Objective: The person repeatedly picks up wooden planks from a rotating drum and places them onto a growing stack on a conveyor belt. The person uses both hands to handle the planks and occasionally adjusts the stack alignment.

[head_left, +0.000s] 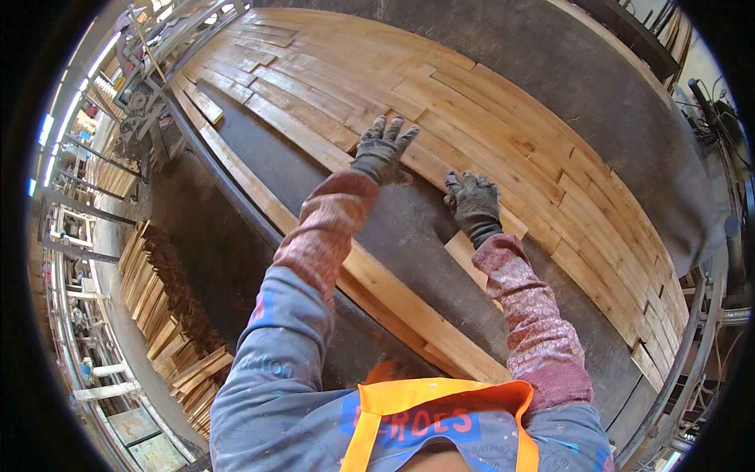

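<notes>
Many wooden boards [440,102] lie edge to edge in staggered rows across a dark worktable. My left hand [382,148], in a grey work glove, has its fingers spread at the near edge of these rows and grips nothing. To its right and a little nearer, my right hand [474,204] wears a similar glove. Its fingers are apart, slightly bent, over the near edge of the boards. A short loose board [467,258] sticks out beside my right wrist, partly hidden under the arm.
Long loose boards [393,296] run along the table's near edge, by a dark rail [259,220]. Another short board [206,105] lies at the far left. Stacked wood strips [161,307] stand on the left below. The dark table surface [621,141] continues beyond the rows.
</notes>
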A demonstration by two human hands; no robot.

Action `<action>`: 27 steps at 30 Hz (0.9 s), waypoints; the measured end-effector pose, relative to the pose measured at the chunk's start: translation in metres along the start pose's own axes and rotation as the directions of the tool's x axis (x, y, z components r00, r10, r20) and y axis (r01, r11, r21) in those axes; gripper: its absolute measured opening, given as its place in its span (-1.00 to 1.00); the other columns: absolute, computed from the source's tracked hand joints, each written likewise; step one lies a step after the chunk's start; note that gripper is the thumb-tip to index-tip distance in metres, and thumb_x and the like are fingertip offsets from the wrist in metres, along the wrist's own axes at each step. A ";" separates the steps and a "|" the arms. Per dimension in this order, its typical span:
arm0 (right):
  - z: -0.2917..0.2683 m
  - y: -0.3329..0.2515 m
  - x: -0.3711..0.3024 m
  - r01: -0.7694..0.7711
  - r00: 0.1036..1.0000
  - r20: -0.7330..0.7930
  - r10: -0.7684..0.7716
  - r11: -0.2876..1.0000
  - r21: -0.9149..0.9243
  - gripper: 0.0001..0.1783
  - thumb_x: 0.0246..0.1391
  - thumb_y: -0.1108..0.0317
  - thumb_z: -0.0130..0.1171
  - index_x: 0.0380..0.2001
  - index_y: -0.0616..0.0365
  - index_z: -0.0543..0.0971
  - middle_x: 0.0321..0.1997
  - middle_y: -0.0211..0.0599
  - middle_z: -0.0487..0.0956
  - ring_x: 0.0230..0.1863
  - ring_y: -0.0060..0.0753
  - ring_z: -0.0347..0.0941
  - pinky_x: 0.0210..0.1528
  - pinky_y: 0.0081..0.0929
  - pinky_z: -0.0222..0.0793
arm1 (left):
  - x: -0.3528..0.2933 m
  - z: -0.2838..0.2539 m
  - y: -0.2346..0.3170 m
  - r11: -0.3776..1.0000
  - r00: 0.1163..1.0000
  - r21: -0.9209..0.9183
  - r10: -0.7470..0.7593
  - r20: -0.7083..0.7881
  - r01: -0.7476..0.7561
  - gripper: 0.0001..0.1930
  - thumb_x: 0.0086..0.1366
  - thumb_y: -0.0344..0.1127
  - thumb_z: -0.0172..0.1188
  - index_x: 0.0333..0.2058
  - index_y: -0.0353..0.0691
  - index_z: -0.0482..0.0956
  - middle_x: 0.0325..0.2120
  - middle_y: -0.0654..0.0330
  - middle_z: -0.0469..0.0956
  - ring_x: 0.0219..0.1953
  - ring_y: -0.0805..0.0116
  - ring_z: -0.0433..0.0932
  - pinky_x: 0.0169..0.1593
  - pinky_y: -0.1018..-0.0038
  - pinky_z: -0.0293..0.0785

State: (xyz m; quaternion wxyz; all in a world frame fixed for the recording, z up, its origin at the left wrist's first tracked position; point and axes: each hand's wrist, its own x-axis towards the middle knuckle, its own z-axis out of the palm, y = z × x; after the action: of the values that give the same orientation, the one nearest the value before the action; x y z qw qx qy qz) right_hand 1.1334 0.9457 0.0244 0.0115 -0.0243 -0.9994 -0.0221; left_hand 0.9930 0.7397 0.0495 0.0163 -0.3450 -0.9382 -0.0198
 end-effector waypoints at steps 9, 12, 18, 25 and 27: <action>-0.032 0.086 -0.114 -0.075 0.994 0.100 0.044 0.941 0.329 -0.21 0.25 -0.26 0.11 0.42 -0.11 0.36 0.49 -0.01 0.31 0.52 0.12 0.14 0.51 0.06 -0.03 | 0.029 0.079 -0.062 0.956 0.951 -0.138 0.228 -0.208 -0.259 -0.05 -0.06 0.11 0.56 0.33 0.07 0.41 0.36 0.01 0.34 0.39 -0.14 0.30 0.42 0.05 0.22; -0.046 0.138 -0.216 -0.249 0.963 0.192 0.192 0.905 0.344 -0.10 0.17 -0.32 0.18 0.43 -0.03 0.33 0.48 -0.02 0.31 0.52 0.08 0.14 0.53 0.06 -0.05 | 0.039 0.093 -0.078 0.899 0.910 -0.277 0.238 -0.340 -0.339 -0.14 0.01 -0.18 0.57 0.32 -0.13 0.42 0.30 -0.02 0.44 0.39 -0.04 0.34 0.46 0.15 0.24; -0.036 0.130 -0.364 -0.341 0.935 0.182 0.304 0.911 0.233 0.13 -0.02 -0.30 0.39 0.51 -0.03 0.21 0.48 -0.02 0.30 0.50 0.10 0.13 0.53 0.02 -0.04 | 0.051 0.056 -0.056 0.984 0.984 0.024 0.174 0.028 -0.174 -0.02 0.05 0.03 0.53 0.41 -0.08 0.29 0.39 -0.03 0.31 0.46 -0.01 0.23 0.49 0.20 0.17; -0.080 0.199 -0.477 -0.622 0.764 0.077 0.641 0.699 0.352 -0.16 0.04 -0.02 0.48 0.35 0.02 0.44 0.34 0.07 0.46 0.37 0.10 0.37 0.39 -0.13 0.29 | -0.069 0.024 0.203 0.603 0.642 -0.253 0.758 -0.114 -0.756 -0.19 0.23 -0.02 0.39 0.41 0.00 0.30 0.38 0.05 0.32 0.44 -0.11 0.19 0.48 0.04 0.06; -0.095 0.198 -0.514 -0.648 0.757 0.353 0.550 0.702 0.296 -0.25 0.11 0.05 0.44 0.33 -0.02 0.46 0.29 0.07 0.51 0.31 0.11 0.43 0.36 -0.15 0.34 | -0.096 0.027 0.255 0.572 0.602 -0.229 0.794 -0.084 -0.788 -0.22 0.23 0.00 0.37 0.39 0.02 0.32 0.35 0.09 0.33 0.42 -0.08 0.20 0.46 0.01 0.06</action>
State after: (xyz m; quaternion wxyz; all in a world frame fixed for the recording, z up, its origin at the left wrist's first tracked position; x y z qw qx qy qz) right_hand 1.6586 1.1144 0.1154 -0.0969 -0.3499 -0.9120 0.1909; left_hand 1.2309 0.8736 0.0254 -0.0317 -0.7267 -0.6756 -0.1199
